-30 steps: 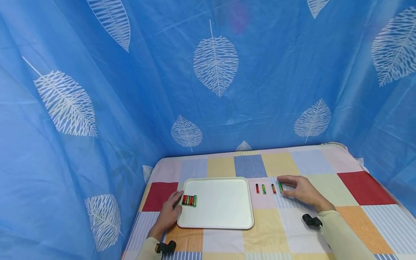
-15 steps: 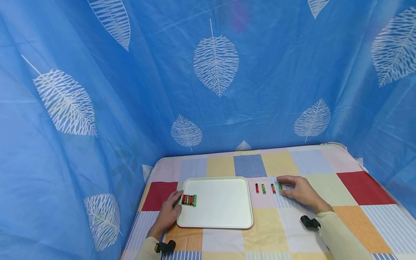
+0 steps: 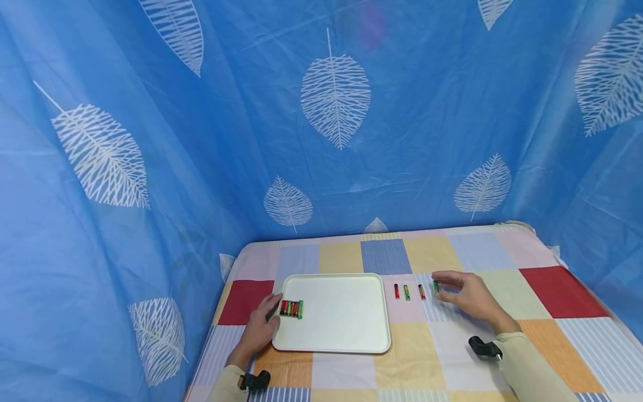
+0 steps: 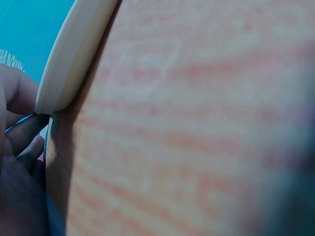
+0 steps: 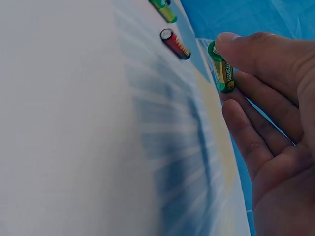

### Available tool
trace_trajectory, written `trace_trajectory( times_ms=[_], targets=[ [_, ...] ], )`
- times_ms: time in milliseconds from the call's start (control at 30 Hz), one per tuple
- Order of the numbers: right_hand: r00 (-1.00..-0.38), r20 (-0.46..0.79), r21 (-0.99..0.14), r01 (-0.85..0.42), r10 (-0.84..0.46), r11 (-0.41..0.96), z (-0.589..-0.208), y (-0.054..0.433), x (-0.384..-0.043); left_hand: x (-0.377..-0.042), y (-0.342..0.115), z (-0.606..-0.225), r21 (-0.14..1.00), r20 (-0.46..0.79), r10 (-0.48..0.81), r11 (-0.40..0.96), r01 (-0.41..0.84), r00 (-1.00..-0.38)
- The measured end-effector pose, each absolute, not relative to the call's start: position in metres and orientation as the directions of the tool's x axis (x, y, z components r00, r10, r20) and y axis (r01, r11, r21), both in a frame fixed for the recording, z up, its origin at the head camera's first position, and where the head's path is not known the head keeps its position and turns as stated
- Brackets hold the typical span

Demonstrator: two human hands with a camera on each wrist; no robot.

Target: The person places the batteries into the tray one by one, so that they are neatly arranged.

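Note:
My right hand (image 3: 469,293) pinches a green battery (image 3: 436,287) between thumb and fingers, right of the tray. The right wrist view shows this green battery (image 5: 222,69) held upright, the thumb (image 5: 256,51) on its top end. My left hand (image 3: 258,329) rests against the left rim of a white tray (image 3: 341,318), its fingers fairly straight. From the left wrist, fingers (image 4: 29,132) appear right at the tray's rim (image 4: 74,59). Inside the tray, a row of several red and green batteries (image 3: 292,309) lies side by side near the left edge.
Between tray and right hand, two red batteries (image 3: 397,291) and a green one (image 3: 407,292) lie spaced out on the patchwork tablecloth (image 3: 346,371). A blue curtain (image 3: 402,111) with white leaf prints hangs behind and beside the table. Each wrist carries a black camera (image 3: 484,347).
The green battery under my right hand is now raised in its pinch, and that hand has shifted slightly right. My left hand stays at the tray's rim.

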State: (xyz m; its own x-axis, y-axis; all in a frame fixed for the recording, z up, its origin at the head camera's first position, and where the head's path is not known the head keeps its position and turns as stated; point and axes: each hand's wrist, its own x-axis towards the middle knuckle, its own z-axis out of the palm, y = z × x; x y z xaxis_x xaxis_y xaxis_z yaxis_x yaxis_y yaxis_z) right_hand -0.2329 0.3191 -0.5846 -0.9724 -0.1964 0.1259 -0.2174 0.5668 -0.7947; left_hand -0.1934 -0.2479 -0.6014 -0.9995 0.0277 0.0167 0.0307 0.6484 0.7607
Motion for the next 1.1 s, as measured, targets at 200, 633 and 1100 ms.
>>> trace_trajectory(
  times_ms=[200, 633, 1100],
  targets=[
    [-0.972, 0.135, -0.803, -0.221, -0.193, 0.553, -0.573, 0.313, -0.228, -0.195, -0.249, -0.601, 0.754, 0.012, 0.025, 0.656, 0.026, -1.0],
    [-0.943, 0.202, -0.814, -0.311, -0.262, 0.49, -0.567, 0.279, -0.223, -0.197, -0.25, -0.602, 0.753, 0.016, 0.032, 0.657, 0.033, -0.999],
    [-0.921, 0.204, -0.876, -0.322, -0.331, 0.358, -0.573, 0.226, -0.228, -0.198, -0.252, -0.606, 0.765, 0.037, 0.048, 0.641, 0.059, -0.998]
  ],
)
